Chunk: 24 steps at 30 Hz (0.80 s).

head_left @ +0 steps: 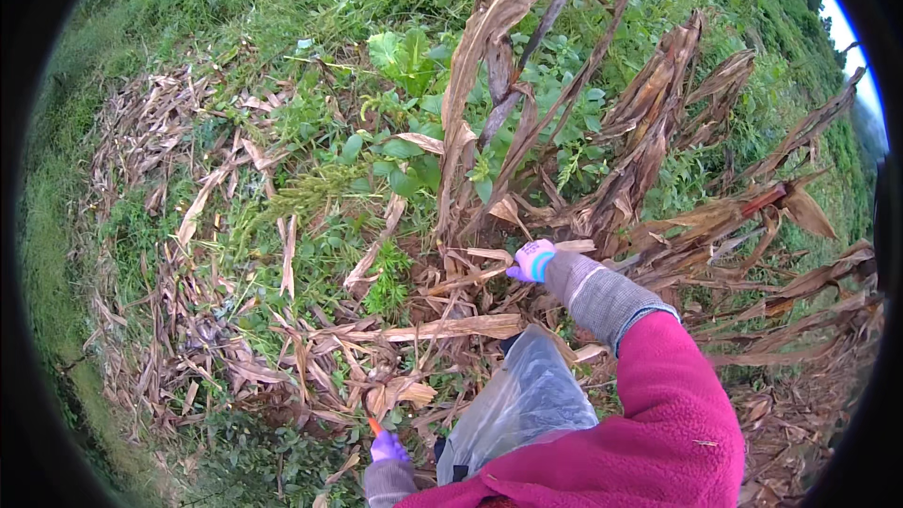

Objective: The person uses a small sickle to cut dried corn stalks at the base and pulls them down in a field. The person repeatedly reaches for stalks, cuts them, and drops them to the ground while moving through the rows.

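My left hand (389, 447), in a purple glove, is closed around the orange handle (375, 427) of a sickle. Its thin dark blade (365, 403) curves up among dry leaves and is hard to make out. Farther forward, my right hand (532, 260), gloved in pink and purple, closes on a dry corn stalk (469, 282) lying low over the ground. My fingers partly hide where it is held. Just beyond that hand stand withered brown corn stalks (458, 134) with hanging leaves.
More dried corn stalks (748, 215) lean at the right. Cut stalks and husks (437, 329) litter the soil before me. Green weeds (405, 63) grow behind the standing stalks, and a leafy dark plant (275, 455) is near my left hand. Clear plastic sheeting (515, 402) covers my leg.
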Each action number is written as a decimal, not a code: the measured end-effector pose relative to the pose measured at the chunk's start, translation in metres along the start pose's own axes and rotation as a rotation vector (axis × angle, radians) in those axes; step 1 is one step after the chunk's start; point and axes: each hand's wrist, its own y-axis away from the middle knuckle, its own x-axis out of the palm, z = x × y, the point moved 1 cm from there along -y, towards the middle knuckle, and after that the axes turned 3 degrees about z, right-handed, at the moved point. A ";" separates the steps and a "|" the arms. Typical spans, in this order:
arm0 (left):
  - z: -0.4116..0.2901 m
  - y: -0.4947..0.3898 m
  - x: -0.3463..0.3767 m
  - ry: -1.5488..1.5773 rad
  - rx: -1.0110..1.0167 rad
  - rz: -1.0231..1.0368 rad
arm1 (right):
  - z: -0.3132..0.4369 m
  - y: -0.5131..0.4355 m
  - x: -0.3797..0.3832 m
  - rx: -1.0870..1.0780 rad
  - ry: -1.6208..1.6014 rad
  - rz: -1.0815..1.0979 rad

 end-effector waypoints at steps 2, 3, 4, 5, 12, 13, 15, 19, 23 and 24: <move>0.021 -0.015 -0.088 -0.036 0.235 -0.133 | 0.056 0.022 0.004 0.012 -0.126 -0.070; 0.021 -0.038 -0.125 -0.055 0.320 -0.164 | 0.088 0.030 0.011 -0.021 -0.199 -0.032; 0.022 -0.063 -0.155 -0.181 0.503 -0.191 | 0.120 0.026 0.029 -0.155 -0.239 -0.030; 0.019 -0.079 -0.170 -0.317 0.675 -0.221 | 0.154 0.029 0.048 -0.272 -0.300 -0.068; -0.117 0.125 0.017 -0.170 0.801 0.605 | 0.241 0.105 0.082 -0.535 -0.512 -0.116; -0.130 0.142 0.045 -0.197 0.839 0.706 | 0.234 0.107 0.075 -0.516 -0.527 -0.159; -0.151 0.194 0.103 -0.230 0.872 0.859 | 0.207 0.119 0.069 -0.453 -0.569 -0.236; -0.200 0.299 0.185 -0.195 1.084 1.092 | 0.146 0.157 0.017 -0.388 -0.637 -0.462; -0.251 0.370 0.265 -0.187 1.120 1.051 | 0.091 0.205 -0.068 -0.378 -0.577 -1.005; -0.263 0.376 0.283 -0.262 1.033 1.038 | 0.077 0.212 -0.093 -0.408 -0.526 -1.182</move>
